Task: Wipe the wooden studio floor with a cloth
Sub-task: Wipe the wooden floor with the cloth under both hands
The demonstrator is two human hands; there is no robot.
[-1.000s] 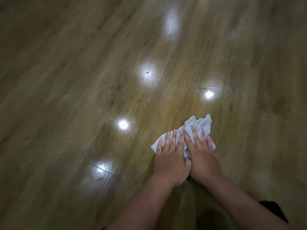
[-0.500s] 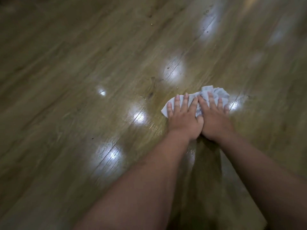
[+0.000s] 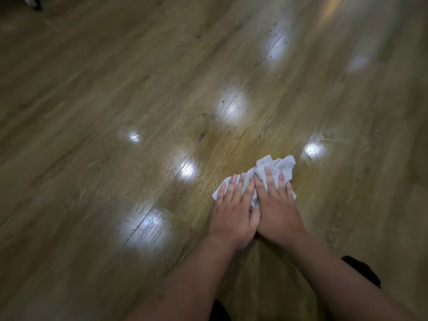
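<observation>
A crumpled white cloth (image 3: 276,166) lies on the wooden plank floor (image 3: 115,93), right of centre in the head view. My left hand (image 3: 232,208) and my right hand (image 3: 276,206) lie side by side on top of it, fingers straight and spread, pressing it flat against the boards. The near half of the cloth is hidden under both palms. The strip of floor around and in front of the cloth looks glossier and more yellow than the boards further out.
Several bright spots of ceiling light reflect off the floor, the nearest one (image 3: 312,149) just beyond the cloth. Small specks of grit (image 3: 269,31) dot the boards far ahead. A dark object (image 3: 32,2) sits at the top left corner. Dark clothing (image 3: 363,271) shows at lower right.
Both hands pushed the cloth forward across the boards and have now drawn it back toward me. They stay pressed flat on it throughout.
</observation>
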